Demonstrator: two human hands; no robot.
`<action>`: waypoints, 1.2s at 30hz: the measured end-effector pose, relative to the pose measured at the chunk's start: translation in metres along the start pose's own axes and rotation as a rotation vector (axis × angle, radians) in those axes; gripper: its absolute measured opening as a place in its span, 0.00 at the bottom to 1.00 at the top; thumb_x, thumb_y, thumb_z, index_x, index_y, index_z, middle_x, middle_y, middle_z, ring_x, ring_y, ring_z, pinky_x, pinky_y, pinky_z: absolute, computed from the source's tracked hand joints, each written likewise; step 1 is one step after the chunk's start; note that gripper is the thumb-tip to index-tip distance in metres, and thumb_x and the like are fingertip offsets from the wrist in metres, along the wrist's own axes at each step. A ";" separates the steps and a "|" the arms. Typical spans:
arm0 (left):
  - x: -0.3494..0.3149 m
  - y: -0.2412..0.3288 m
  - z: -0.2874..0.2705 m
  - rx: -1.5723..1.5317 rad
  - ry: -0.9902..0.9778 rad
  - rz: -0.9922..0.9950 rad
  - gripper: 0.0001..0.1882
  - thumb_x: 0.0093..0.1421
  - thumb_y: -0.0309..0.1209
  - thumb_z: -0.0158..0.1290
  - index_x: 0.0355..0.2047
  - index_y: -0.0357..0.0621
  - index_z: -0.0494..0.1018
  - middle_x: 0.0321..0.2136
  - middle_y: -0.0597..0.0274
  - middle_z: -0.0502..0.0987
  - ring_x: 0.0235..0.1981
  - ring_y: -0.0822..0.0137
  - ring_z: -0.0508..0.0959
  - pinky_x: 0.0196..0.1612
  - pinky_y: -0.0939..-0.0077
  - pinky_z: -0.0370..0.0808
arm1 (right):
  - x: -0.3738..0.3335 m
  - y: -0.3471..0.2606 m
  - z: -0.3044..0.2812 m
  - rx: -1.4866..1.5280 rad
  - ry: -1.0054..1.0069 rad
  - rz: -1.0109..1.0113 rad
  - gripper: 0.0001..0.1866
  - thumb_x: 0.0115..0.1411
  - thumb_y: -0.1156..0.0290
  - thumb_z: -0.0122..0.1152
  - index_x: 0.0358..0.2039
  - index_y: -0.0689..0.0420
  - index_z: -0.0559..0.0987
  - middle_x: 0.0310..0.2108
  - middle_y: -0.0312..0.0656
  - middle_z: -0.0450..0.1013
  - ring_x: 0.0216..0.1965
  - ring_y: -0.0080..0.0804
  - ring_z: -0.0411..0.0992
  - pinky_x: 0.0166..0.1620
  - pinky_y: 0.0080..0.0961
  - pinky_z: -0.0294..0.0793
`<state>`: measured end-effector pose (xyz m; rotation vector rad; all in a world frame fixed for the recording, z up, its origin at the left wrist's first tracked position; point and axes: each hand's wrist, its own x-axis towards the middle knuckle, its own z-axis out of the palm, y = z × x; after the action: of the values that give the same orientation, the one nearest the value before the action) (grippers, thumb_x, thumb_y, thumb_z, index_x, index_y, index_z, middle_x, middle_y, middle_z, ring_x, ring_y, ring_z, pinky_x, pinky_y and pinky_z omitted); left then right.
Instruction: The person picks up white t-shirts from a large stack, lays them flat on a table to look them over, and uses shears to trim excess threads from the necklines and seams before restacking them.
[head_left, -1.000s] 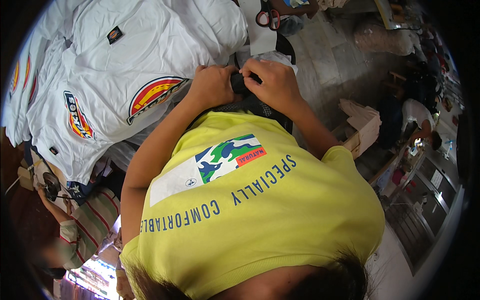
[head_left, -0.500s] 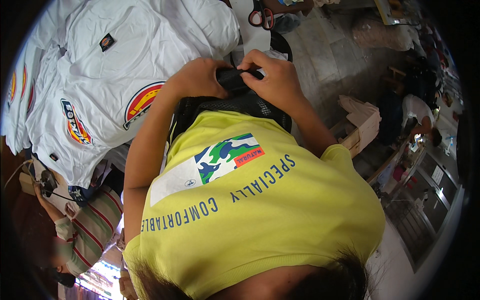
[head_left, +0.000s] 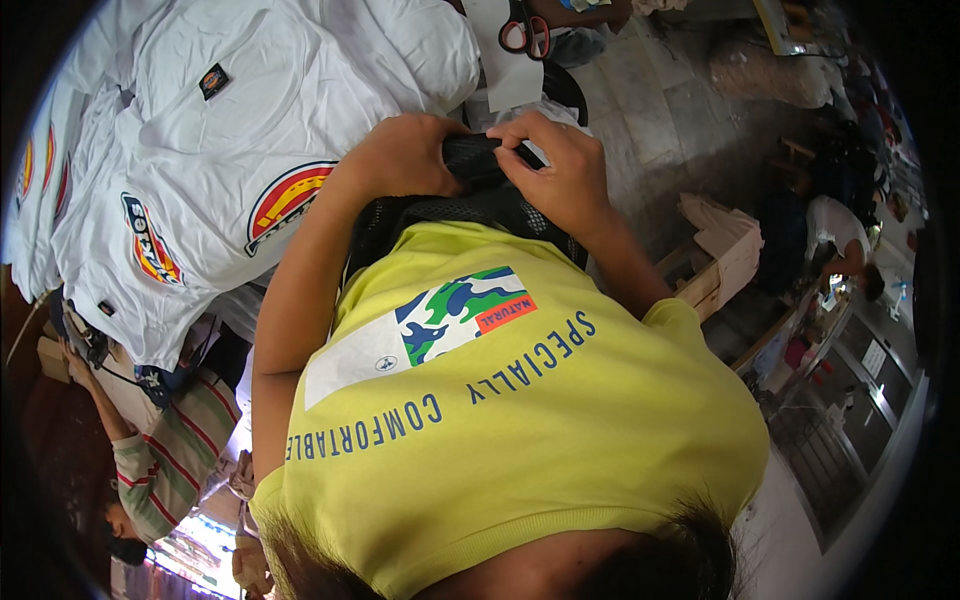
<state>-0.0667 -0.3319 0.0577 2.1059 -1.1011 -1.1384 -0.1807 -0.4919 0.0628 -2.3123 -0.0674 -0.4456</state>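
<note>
"What does the head view give you over there?"

"I'm looking down over a yellow shirt (head_left: 530,410) with a camouflage patch. The black mesh cloth (head_left: 474,158) is just beyond its hem, rolled or folded between the two hands, and more of the mesh spreads over the lap below."

"And the left hand?"

"The left hand (head_left: 415,155) is curled round the near-left end of the roll, gripping it. I can't tell how tightly, because I see mostly the back of the hand and some fingertips are hidden from me."

"The right?"

"The right hand (head_left: 553,165) has thumb and forefinger brought close together at the roll's right end, pinching its edge. The gap between them is small, and I can see dark cloth in it."

"What lies around them?"

"To the left I've got a big heap of white T-shirts (head_left: 210,130) with bright printed emblems. Past the hands lies a strip of white paper (head_left: 513,82), with scissors (head_left: 524,38) at its far end, red and black in the handles. Right of the lap I see a wooden crate (head_left: 705,285) with pale cloth (head_left: 715,225) draped on it."

"Anyone else?"

"A co-worker in a striped shirt (head_left: 190,445) at lower left, and a person in a white top (head_left: 832,228) far right."
</note>
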 end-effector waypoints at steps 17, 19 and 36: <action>0.002 0.015 0.015 0.087 0.135 0.037 0.30 0.35 0.33 0.62 0.43 0.44 0.69 0.36 0.50 0.74 0.38 0.50 0.74 0.43 0.64 0.71 | -0.011 0.010 -0.012 -0.005 0.102 -0.132 0.10 0.41 0.80 0.63 0.27 0.55 0.75 0.22 0.35 0.74 0.23 0.33 0.73 0.32 0.27 0.73; 0.003 0.017 0.018 0.103 0.154 0.019 0.29 0.36 0.33 0.62 0.43 0.44 0.69 0.36 0.51 0.74 0.38 0.50 0.74 0.42 0.64 0.71 | -0.011 0.012 -0.012 -0.004 0.098 -0.121 0.10 0.41 0.80 0.63 0.27 0.55 0.75 0.22 0.35 0.74 0.23 0.33 0.73 0.30 0.27 0.73; 0.014 0.018 0.030 0.115 0.146 -0.025 0.28 0.37 0.32 0.61 0.42 0.43 0.70 0.34 0.49 0.75 0.38 0.49 0.74 0.42 0.63 0.71 | -0.013 0.021 -0.015 0.069 0.029 0.030 0.14 0.40 0.77 0.65 0.28 0.52 0.72 0.23 0.32 0.74 0.22 0.32 0.73 0.26 0.25 0.70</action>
<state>-0.0950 -0.3555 0.0491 2.2571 -1.0979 -0.9360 -0.1939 -0.5160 0.0539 -2.2355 -0.0331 -0.4549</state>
